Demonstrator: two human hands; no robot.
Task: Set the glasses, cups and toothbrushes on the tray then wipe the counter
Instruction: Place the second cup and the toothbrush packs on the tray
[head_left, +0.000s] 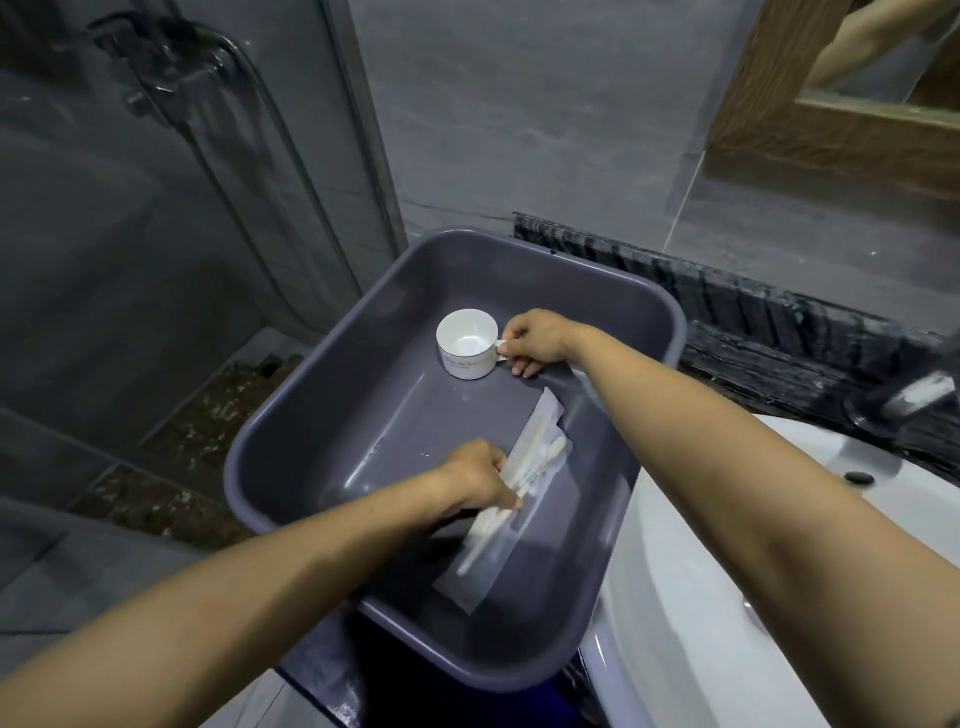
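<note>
A deep grey plastic tray (291, 410) sits on the dark counter beside the sink. Inside it, at the far end, a white cup (466, 343) stands upright; my right hand (535, 340) pinches its handle. Wrapped toothbrushes (498, 514) in clear plastic packets lie along the tray's right side, together with a white comb. My left hand (480, 478) rests on these packets, fingers closed over them near their middle. No glasses are in view.
A white sink basin (727, 571) lies to the right, with a chrome tap (904, 395) behind it. The dark stone counter edge (753, 312) runs along the grey tiled wall. A glass shower partition (182, 208) stands to the left. A wood-framed mirror (831, 130) hangs above.
</note>
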